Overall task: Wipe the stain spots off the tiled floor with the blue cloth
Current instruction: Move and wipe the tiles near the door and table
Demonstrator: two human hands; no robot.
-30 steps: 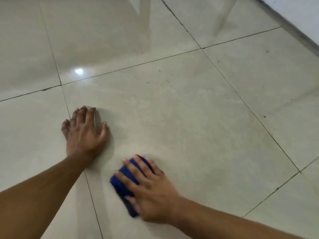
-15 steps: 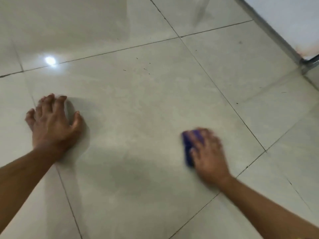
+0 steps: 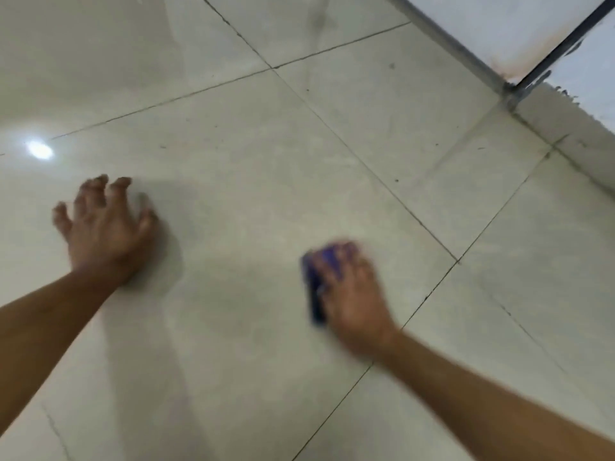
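Left hand [image 3: 104, 232] flat on tiled floor [image 3: 253, 181], palm down, fingers spread open, gripping nothing; forearm runs back to lower-left edge. Right hand [image 3: 352, 294] palm-down over blue cloth [image 3: 316, 284], fingers draped across it, pressing it onto tile; forearm angles to lower-right corner. Right hand and cloth motion-blurred; finger detail unclear, most of cloth hidden under hand, only left edge and far end show. Small dark specks [image 3: 396, 180] on tiles beyond hands, well apart from cloth. Cloth lies right of left hand, same tile, near grout line.
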